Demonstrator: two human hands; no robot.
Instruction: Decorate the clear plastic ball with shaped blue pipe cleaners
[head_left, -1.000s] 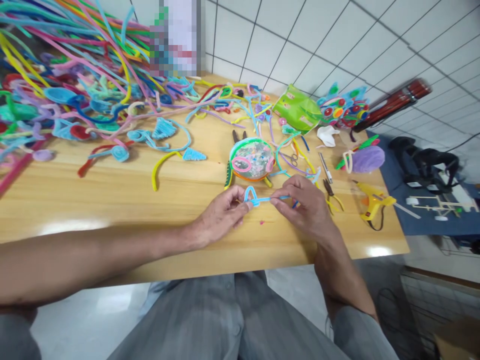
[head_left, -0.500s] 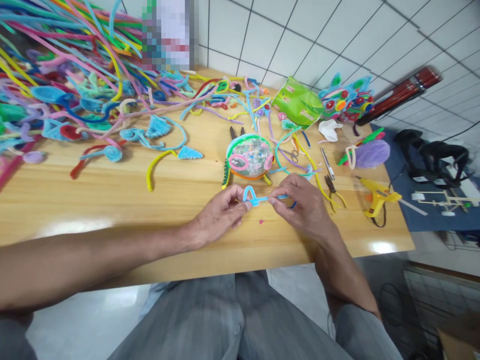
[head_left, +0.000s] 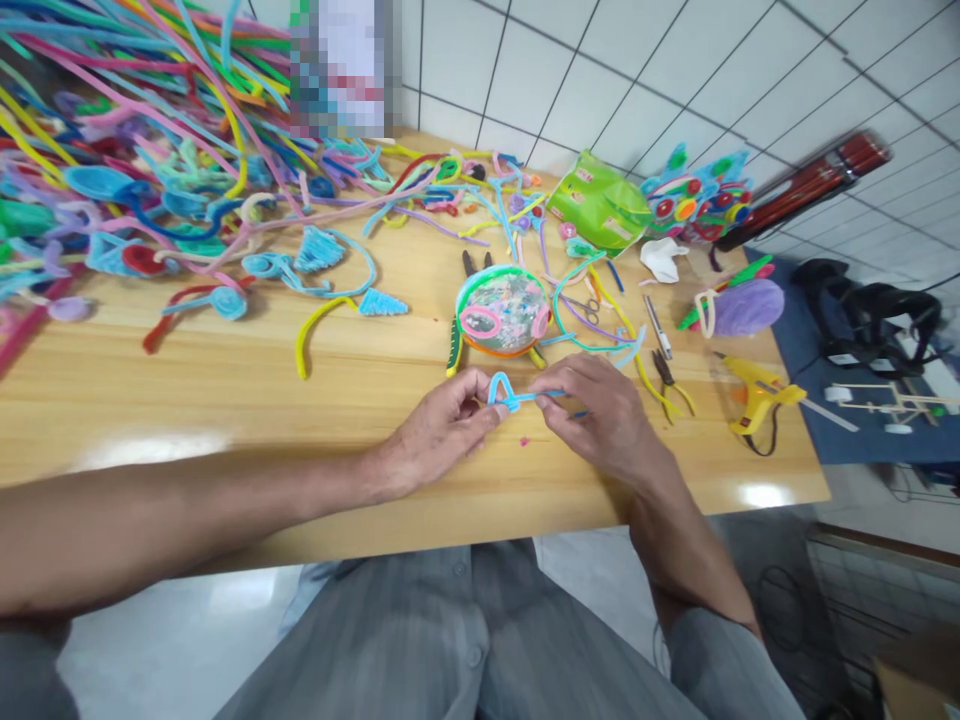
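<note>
A light blue pipe cleaner [head_left: 507, 395], bent into a small loop with a straight tail, is stretched between both hands just above the wooden table [head_left: 225, 390]. My left hand [head_left: 439, 430] pinches the loop end with thumb and fingers closed. Fingers closed, my right hand [head_left: 600, 415] pinches the tail end. Right behind the hands sits a round clear ball [head_left: 501, 315] wrapped in coloured pipe cleaners.
A big heap of coloured pipe cleaners [head_left: 150, 150] fills the table's back left. Pliers [head_left: 670, 380], a yellow glue gun [head_left: 757, 395], a purple fuzzy piece [head_left: 739, 308] and a green packet [head_left: 600, 205] lie at the right. White tiled wall stands behind.
My right hand has slid a little left along the tail toward the loop. The left hand keeps its pinch in place. The view has shifted slightly.
</note>
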